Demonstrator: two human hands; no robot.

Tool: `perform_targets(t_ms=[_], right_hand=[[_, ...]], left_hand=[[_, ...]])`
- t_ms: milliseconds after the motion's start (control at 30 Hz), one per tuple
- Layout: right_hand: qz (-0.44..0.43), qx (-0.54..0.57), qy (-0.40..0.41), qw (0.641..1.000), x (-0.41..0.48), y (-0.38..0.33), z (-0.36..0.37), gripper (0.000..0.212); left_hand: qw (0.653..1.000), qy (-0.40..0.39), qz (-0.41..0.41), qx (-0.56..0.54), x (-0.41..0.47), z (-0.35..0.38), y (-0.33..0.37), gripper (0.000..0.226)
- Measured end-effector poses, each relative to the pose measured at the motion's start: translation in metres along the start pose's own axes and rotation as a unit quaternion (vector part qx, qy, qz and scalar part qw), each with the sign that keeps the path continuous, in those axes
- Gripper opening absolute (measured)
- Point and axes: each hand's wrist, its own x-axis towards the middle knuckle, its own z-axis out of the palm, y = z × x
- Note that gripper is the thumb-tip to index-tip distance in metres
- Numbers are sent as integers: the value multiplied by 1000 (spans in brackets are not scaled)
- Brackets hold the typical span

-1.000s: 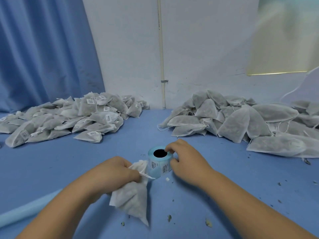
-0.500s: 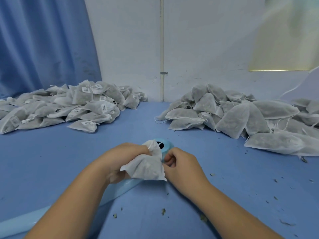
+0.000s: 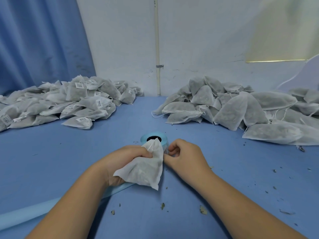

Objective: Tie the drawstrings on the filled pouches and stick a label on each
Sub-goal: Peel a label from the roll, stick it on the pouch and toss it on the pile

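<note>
Head view, packing bench, single moment.

Progress.
1. The labelled pile lies far left on the table. It holds dozens of pouches with gathered necks, many showing white barcode stickers. Judged finished.
2. The unlabelled pile lies far right and is at least as large. No stickers are seen, and loose strings trail from several. Judged still to do.
3. The pouch is held at centre, just in front of the label roll. No sticker shows on its visible face, so labelling is judged the step in hand. Whether its string is knotted is hidden by the grip.

By pile sizes alone, the task is roughly half done.

Grip.
- On the left hand, the fingers are curled tight round the pouch's bunched neck, and the body of the pouch hangs below the fist.
- On the right hand, the fingers are curled and the thumb and forefinger tips are drawn together just beside the pouch's right edge and the roll. Whether a label sits between them cannot be told.

Materials.
- Pouches are thin white non-woven fabric, matte and semi-sheer, with dark grey-green loose fill showing through. They are plump pillow or teardrop shapes with crisp corners.
- Drawstrings are fine white cord.
- The roll is a short upright cylinder with a pale blue glossy liner and a dark hollow core.
- The backing strip is a smooth pale blue ribbon running off near left, under the left forearm.
- The table has a matte blue cover, scattered with dry leaf crumbs.
</note>
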Motion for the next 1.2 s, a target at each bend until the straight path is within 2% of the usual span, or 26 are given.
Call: perform_targets(t_ms=[67,200,367,500,600,733,867,1100,1133,1200], right_hand=[[-7,-2,1,1000,-1,-1,0,17],[-30,-7,4,1000,-2,-4,-1,13],[-26,-2,0,1000,-4,-7,0,9],[0,26,-6,1000,-4,-9,-3,12],[17,56,-16,998,-5,-10,-6,13],[43,85,-32,995,-5,-9,-10,17],[61,60,-26,996,-4,-9,-11,18],[82,1,6,997,-8,-8,-40,11],[87,29,16,996,-9,-8,-47,11],[94,182,-6,979,-16,-12,-62,11]], left_hand=[[1000,-2,11,-12,1,0,0,48],[999,16,38,-24,-2,1,0,18],[998,16,57,-8,-4,6,-1,4],[998,11,65,12,-3,6,-1,12],[997,25,64,34,-2,4,-2,3],[993,53,61,89,-3,4,-2,5],[985,74,56,145,-6,7,-2,18],[975,104,61,189,-14,12,-1,16],[975,108,63,186,-15,12,0,15],[973,120,73,185,-17,14,1,12]])
